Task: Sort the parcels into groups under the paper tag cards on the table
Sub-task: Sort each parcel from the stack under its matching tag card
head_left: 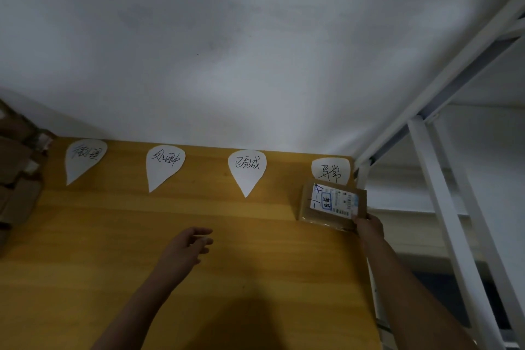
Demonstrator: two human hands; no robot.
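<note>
Head view, and far out to the left of the left hand's fingers a stack of cardboard boxes (14, 167) stood at the edge of the wooden worktop (85, 236). Along the back edge, against the pale wall (255, 51), four white teardrop cards ran in a row, each with handwritten characters. The first tag card (83, 158) sat well left of and beyond the left fingers. The second tag card (163, 166) lay beyond them and a little left, the third tag card (246, 170) beyond them and to the right.

The left hand (187, 247) was out over the middle of the worktop, its fingers (203, 231) loosely spread and holding nothing. Whether they touched the wood could not be told.

Over on the right, the fourth tag card (331, 170) lay just beyond the right fingers. The parcel (318, 213), a flat brown packet with a white printed label (333, 200) on top, covered that card's lower tip. The right hand (369, 226) had the parcel by its near right corner, fingers (355, 218) pinching it there. Whether the parcel lay flat on the worktop or was held just off it could not be told. Right of those fingers, past the worktop's edge, a white metal frame (443, 179) rose at a slant.
</note>
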